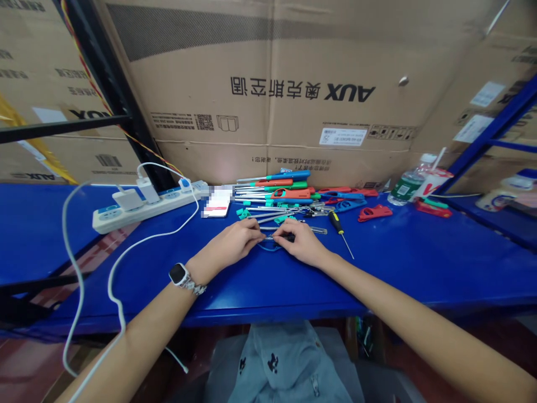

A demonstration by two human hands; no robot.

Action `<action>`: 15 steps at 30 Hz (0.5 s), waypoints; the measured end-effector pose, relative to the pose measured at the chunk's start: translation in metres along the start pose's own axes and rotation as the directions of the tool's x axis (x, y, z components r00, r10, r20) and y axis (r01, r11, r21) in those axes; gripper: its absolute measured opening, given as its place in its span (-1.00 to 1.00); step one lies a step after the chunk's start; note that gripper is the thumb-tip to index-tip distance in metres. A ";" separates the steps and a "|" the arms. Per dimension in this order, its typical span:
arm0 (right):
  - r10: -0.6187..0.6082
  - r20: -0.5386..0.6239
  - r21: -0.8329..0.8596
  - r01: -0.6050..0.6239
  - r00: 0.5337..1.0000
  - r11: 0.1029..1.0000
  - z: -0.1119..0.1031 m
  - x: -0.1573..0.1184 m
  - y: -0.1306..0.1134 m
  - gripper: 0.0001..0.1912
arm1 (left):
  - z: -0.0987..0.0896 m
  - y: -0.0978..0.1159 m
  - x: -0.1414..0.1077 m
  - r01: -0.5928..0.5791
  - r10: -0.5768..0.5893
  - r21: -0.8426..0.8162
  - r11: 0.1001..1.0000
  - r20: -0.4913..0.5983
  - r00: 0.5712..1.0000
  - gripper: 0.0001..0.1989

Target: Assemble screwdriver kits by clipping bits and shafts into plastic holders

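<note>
My left hand [240,242] and my right hand [298,239] are close together over the blue table [260,285]. Both pinch a small thin part with a blue wire [268,248] between them; its details are too small to tell. Just beyond lie metal rods [268,215] and small teal pieces [243,214]. Behind these is a pile of long lighters with orange, blue and green handles [289,193]. A yellow and black screwdriver [336,223] rests to the right of my right hand, its tip toward me.
Left are a white power strip [155,210] with chargers, loose white cables [118,274] and a phone [218,202]. On the right lie red casings [375,212], a water bottle [405,187] and a cup with a straw [432,182]. A large carton [268,129] stands behind.
</note>
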State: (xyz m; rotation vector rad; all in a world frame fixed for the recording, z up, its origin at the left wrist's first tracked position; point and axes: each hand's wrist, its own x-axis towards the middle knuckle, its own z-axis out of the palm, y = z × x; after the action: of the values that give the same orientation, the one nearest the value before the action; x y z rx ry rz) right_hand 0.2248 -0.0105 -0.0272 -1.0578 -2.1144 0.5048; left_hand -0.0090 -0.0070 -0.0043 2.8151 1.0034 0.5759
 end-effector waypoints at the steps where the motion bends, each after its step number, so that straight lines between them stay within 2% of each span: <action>1: -0.006 0.001 0.001 0.006 1.000 1.000 0.000 0.000 0.000 -0.88 | 0.000 0.000 0.000 -0.001 0.001 -0.010 1.000 0.005 1.000 -0.75; 8: -0.052 0.031 -0.067 0.054 0.998 0.996 -0.001 0.001 0.000 -0.90 | -0.001 0.001 0.001 -0.037 0.037 0.068 0.997 0.000 0.999 -0.72; 12: -0.080 0.090 -0.182 0.095 0.993 0.979 -0.008 0.003 -0.006 -0.94 | -0.001 0.003 0.000 -0.059 0.058 0.099 0.993 0.007 0.998 -0.73; 15: -0.136 0.159 -0.271 0.176 0.978 0.947 -0.013 0.006 -0.010 -0.94 | -0.001 0.004 0.000 -0.073 0.072 0.114 0.991 0.013 0.997 -0.72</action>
State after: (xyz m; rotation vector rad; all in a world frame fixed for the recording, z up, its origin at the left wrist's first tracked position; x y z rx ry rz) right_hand 0.2263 -0.0114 -0.0097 -1.0219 -2.4240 0.2054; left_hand -0.0069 -0.0101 -0.0022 2.9625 0.9666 0.5287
